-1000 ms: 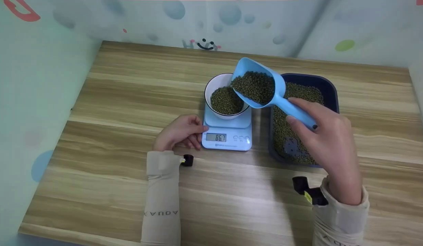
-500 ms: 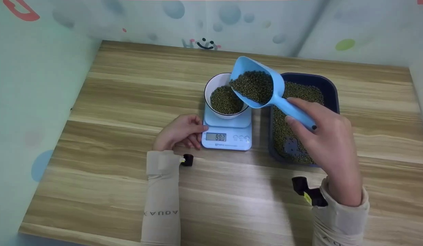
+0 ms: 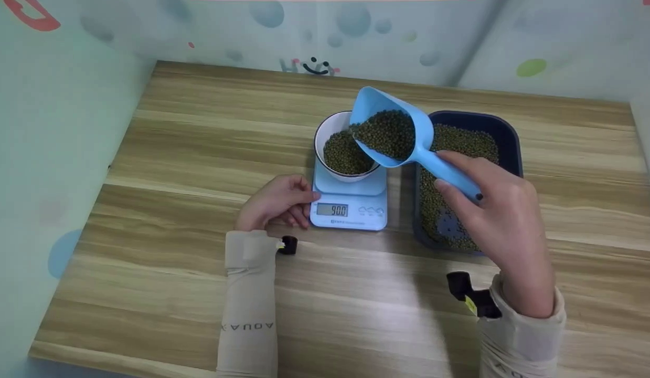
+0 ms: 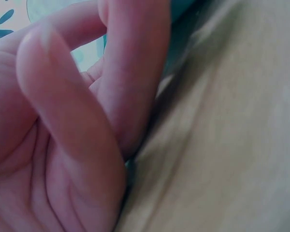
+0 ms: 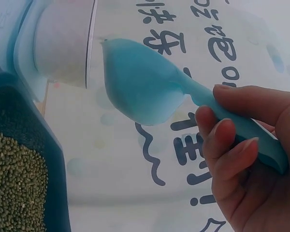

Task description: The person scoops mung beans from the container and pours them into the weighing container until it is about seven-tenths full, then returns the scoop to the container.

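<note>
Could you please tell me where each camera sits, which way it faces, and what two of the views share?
Head: worn on the head, facing forward and down at the wooden table, scale, white bowl, blue scoop and dark tray; both sleeves, left grip and right grip show.
Left wrist: on that wrist, looking closely along the left grip's fingers and tabletop.
Right wrist: on that wrist, looking past the right grip at the scoop's outer side, bowl, tray and printed wall.
Shared: head and right wrist both show scoop, bowl, tray and right grip.

The scoop (image 3: 424, 134) looks smooth plastic, the table (image 3: 199, 152) wood-grained.
</note>
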### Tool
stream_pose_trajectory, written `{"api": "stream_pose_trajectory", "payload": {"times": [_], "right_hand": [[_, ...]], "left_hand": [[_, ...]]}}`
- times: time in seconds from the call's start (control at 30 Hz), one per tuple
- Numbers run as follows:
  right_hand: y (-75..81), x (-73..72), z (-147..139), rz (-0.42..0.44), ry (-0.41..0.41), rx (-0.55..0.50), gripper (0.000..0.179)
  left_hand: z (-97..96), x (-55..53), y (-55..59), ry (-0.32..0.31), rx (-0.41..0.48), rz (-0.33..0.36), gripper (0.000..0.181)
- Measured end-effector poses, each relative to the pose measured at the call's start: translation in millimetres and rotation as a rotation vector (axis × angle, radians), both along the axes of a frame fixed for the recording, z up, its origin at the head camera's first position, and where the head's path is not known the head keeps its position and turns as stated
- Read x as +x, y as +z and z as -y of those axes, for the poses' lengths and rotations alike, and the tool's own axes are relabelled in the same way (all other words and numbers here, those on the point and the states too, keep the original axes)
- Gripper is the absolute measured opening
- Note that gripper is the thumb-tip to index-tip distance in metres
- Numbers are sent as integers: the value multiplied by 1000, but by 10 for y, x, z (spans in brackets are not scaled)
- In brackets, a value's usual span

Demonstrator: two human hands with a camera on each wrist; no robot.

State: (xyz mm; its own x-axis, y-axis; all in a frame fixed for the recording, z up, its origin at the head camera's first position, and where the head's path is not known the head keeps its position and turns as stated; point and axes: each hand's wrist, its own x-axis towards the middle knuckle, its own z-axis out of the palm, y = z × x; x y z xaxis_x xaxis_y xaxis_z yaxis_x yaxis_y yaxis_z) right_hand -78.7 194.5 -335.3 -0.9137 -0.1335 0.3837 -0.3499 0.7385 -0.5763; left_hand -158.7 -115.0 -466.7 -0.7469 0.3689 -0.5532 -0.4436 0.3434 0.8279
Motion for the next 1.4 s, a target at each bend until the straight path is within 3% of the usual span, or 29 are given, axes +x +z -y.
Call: {"api": "stream_pose_trajectory", "payload": {"times": [1.4], "right_hand": [[8, -1, -61, -29, -20, 41, 32]], "left_hand": [[-17, -9, 0, 23, -4, 24, 31]]}}
